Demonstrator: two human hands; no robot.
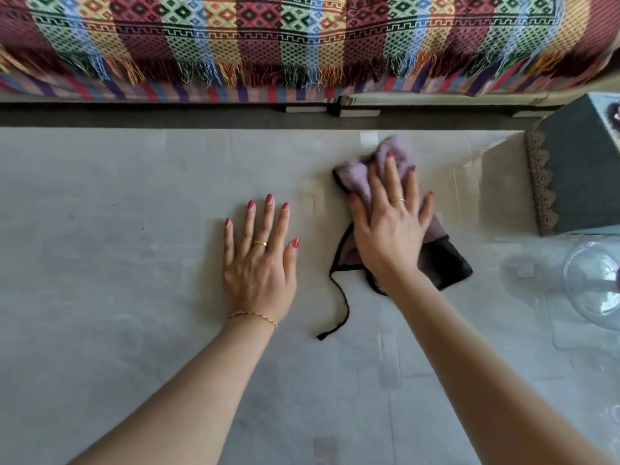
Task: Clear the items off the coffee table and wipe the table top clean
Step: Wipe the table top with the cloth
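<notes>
Head view: the right hand (391, 226) is laid flat on a fluffy lilac cleaning cloth with black trim (385, 166), palm down, fingers (379, 181) spread wide and stretched out; nothing is gripped, the cloth is only pressed onto the pale grey glossy tabletop (117, 203). The cloth lies under and ahead of this hand, towards the far edge of the tabletop. Its long axis runs diagonal, from the far lilac end down to the black corner (446, 263) near the wrist, approx. in line w/ the forearm. A thin black string (339, 303) trails from it towards the person.

The left hand (258, 260) is also flat on the bare tabletop, fingers open, holding nothing, just beside the cloth on its left but apart from it. It seems to be used as support only.

So the right hand is the nearer one, and the wiping is judged to be in progress. At the right edge a dark grey-green box w/ brown lace trim (577, 182) and a clear glass bowl (593, 283) are seen on the tabletop, so clearing is probably not finished. Any stroke to the right would be stopped soon by these two items; the free surface lies to the left.
</notes>
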